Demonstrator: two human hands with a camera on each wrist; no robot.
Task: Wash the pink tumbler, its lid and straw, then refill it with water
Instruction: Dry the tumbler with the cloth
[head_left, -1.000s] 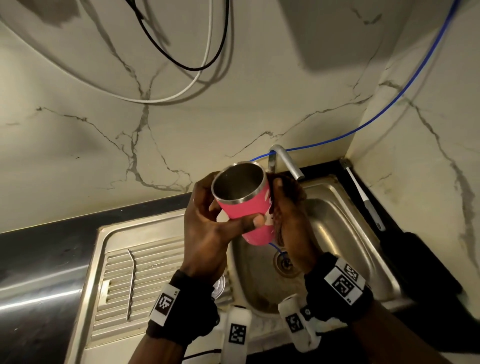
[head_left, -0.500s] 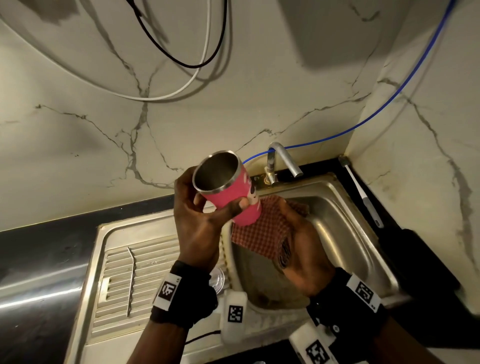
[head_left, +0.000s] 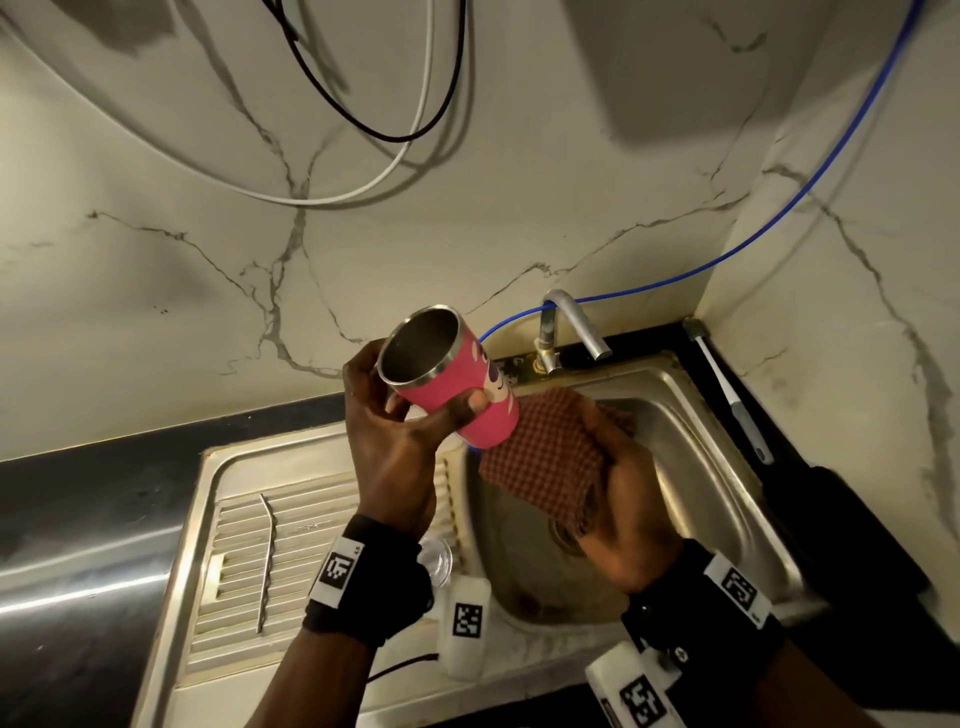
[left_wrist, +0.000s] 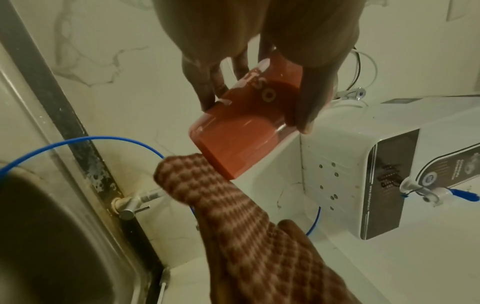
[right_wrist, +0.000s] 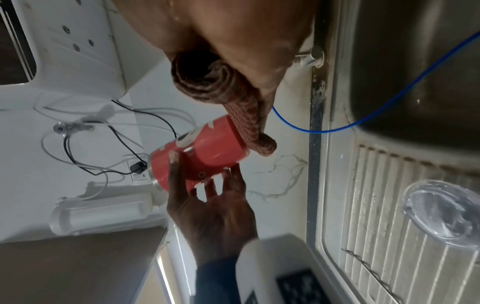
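Observation:
My left hand (head_left: 410, 431) grips the pink tumbler (head_left: 457, 384) around its middle and holds it tilted above the sink's left rim, steel mouth toward me, no lid on it. My right hand (head_left: 618, 467) holds a folded brown checked cloth (head_left: 540, 457) whose upper edge meets the tumbler's base (left_wrist: 241, 131). In the right wrist view the cloth (right_wrist: 233, 102) is rolled in my palm against the tumbler (right_wrist: 202, 156). The bent metal straw (head_left: 267, 561) lies on the drainboard. The clear lid (right_wrist: 446, 214) lies there too, partly hidden by my left wrist in the head view.
The steel tap (head_left: 571, 325) stands behind the sink basin (head_left: 701, 467), with no water seen running. A blue hose (head_left: 779, 208) runs up the wall. A white brush (head_left: 727, 395) lies on the black counter at right. A white water purifier (left_wrist: 389, 164) hangs above.
My left hand has carried the tumbler up and left, away from the tap, and tilted it more. My right hand has dropped from the tumbler's side to its base, and the cloth now shows.

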